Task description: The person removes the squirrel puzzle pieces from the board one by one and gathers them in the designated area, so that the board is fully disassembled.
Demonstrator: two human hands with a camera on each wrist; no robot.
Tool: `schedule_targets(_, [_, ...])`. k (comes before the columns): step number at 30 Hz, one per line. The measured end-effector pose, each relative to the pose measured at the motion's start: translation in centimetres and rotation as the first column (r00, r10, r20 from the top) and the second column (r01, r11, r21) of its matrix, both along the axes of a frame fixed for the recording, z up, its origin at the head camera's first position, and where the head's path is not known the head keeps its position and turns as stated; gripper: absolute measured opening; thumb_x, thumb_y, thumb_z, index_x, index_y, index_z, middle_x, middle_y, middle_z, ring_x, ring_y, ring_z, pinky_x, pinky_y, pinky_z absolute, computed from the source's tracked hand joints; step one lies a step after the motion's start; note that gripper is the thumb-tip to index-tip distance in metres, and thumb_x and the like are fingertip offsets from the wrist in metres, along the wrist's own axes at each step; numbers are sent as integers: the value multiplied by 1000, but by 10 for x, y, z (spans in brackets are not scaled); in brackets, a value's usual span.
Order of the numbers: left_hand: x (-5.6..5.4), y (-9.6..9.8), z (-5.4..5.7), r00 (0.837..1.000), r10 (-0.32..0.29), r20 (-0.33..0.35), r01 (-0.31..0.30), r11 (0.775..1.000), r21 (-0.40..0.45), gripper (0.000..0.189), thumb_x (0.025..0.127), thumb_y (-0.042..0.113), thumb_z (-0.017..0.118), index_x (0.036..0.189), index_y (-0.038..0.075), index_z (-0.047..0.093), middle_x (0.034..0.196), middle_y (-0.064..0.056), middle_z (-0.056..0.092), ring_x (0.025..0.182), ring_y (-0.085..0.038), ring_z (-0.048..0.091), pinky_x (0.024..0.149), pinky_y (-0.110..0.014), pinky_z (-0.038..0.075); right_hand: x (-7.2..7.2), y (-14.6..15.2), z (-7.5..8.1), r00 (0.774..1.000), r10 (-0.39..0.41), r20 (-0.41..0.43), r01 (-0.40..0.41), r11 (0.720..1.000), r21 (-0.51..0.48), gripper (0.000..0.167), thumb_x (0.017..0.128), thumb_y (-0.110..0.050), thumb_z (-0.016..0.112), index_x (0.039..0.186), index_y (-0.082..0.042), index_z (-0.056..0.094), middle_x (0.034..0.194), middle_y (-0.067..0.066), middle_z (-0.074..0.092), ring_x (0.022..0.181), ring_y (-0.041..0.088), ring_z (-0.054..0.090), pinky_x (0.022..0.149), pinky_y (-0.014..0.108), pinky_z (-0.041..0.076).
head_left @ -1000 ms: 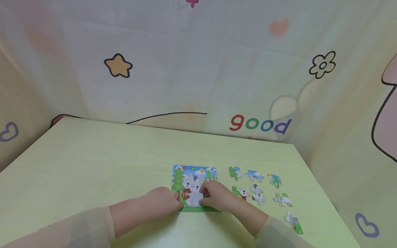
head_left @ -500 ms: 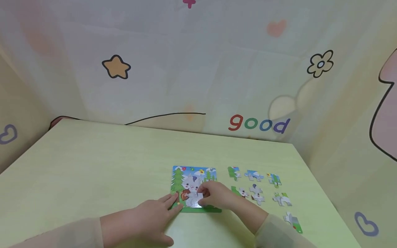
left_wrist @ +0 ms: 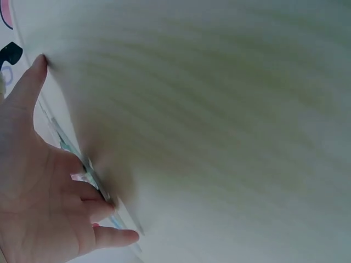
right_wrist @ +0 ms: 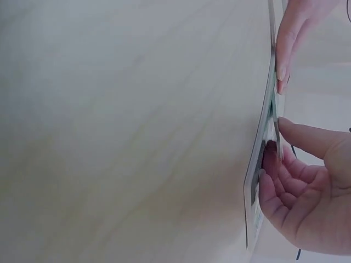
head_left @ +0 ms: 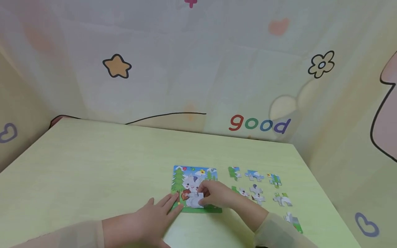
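A jigsaw board (head_left: 178, 179) with a cartoon squirrel picture and a green lower border lies on the table. My left hand (head_left: 149, 218) has its fingers spread, with fingertips resting on the board's lower left edge. Between thumb and fingers, my right hand (head_left: 218, 194) pinches a pale grey puzzle piece (head_left: 195, 201) at its right side, over the squirrel's body. Seen from the right wrist, the thumb (right_wrist: 301, 137) presses the piece's edge, and a finger reaches under it. The right hand covers the board's right side.
Several loose puzzle pieces lie to the right of the board, among them a tree piece (head_left: 234, 173), a sky piece (head_left: 255, 175) and a corner piece (head_left: 293, 222). Behind the pale green table (head_left: 93, 162) hangs a printed curtain (head_left: 173, 69).
My left hand has gone from curled fingers at the board's lower left to spread fingers, and its palm has drawn back toward me. My right hand stays almost in place with the puzzle piece.
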State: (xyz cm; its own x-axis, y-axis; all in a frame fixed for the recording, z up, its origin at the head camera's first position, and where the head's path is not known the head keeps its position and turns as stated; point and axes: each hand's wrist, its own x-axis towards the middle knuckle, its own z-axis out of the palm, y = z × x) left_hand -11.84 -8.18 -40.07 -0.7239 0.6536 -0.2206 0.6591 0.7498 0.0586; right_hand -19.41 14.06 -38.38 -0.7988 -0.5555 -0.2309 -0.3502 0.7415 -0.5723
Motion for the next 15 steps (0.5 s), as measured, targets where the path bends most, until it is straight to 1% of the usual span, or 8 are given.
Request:
schedule_targets(3, [3, 0, -1, 1000, 5, -6, -5, 1000, 7, 108, 67, 83, 47, 147, 12, 28, 154, -13, 16, 138, -31, 19, 92, -61, 35, 2, -1, -1, 1000, -7, 7, 7, 1000, -23, 18, 82, -7, 70, 93, -8, 55, 83, -1, 59, 76, 15, 53, 72, 33, 46])
schedule_targets(6, [4, 0, -3, 1000, 5, -20, -4, 1000, 1, 109, 67, 84, 46, 147, 12, 28, 154, -13, 16, 138, -31, 19, 92, -59, 36, 3, -1, -2, 1000, -13, 14, 13, 999, -38, 17, 84, -6, 67, 95, -9, 54, 81, -1, 58, 74, 15, 52, 68, 32, 45])
schedule_targets(9, [4, -1, -4, 1000, 7, -9, -7, 1000, 0, 110, 67, 84, 45, 147, 12, 28, 154, -13, 16, 138, -31, 18, 93, -59, 36, 2, 2, -3, 999, -16, 35, 18, 998, -65, 14, 87, -7, 64, 97, -9, 55, 77, -1, 57, 68, 14, 50, 61, 30, 43])
schedule_targets(11, [5, 0, -4, 1000, 7, -6, -7, 1000, 0, 109, 67, 83, 47, 147, 12, 28, 154, -13, 16, 139, -31, 18, 92, -60, 36, 1, 5, -5, 999, -20, 48, 25, 996, -91, 12, 89, -8, 63, 98, -10, 56, 74, -2, 56, 63, 13, 47, 58, 28, 41])
schedule_targets(15, [5, 0, -4, 1000, 10, -2, -10, 1000, -6, 107, 68, 81, 50, 148, 14, 27, 154, -12, 15, 139, -30, 17, 92, -60, 36, -2, 12, -9, 996, -25, 81, 36, 990, -140, 11, 89, -8, 62, 99, -8, 58, 69, -2, 53, 60, 12, 44, 56, 27, 39])
